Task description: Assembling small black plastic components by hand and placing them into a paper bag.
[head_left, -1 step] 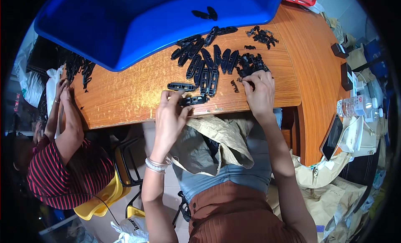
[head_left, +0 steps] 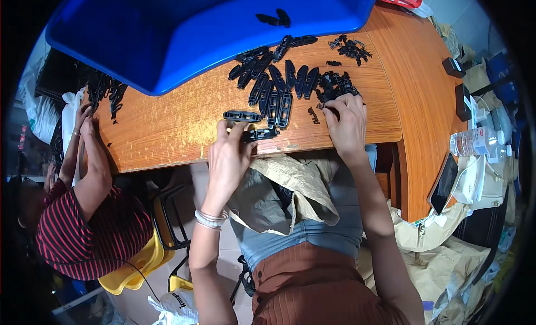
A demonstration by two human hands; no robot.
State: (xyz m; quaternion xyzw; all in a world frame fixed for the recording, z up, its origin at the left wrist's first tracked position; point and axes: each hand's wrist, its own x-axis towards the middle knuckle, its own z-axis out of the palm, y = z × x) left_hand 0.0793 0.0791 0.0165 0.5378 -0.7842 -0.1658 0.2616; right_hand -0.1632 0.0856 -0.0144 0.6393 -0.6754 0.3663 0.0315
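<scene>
My left hand (head_left: 228, 152) is closed on the left end of a long black plastic housing (head_left: 262, 134), which lies at the near edge of the table. Just beyond those fingers is another black housing (head_left: 242, 116), lying crosswise. Several similar housings (head_left: 272, 96) are spread in a loose group farther back. At the near side of a heap of small black clips (head_left: 335, 85), my right hand (head_left: 348, 121) has its fingers drawn together; what they hold is hidden. A single small black clip (head_left: 314, 115) lies left of that hand.
A large blue bin (head_left: 223, 46) stands along the back of the wooden table (head_left: 167, 129), with two black pieces on it. A smaller clip pile (head_left: 353, 48) sits back right. An open paper sack (head_left: 301, 185) rests over my lap. Left, a co-worker's hands (head_left: 84, 115) are near black parts.
My left fingers have shifted very slightly at the housing. Everything else looks the same.
</scene>
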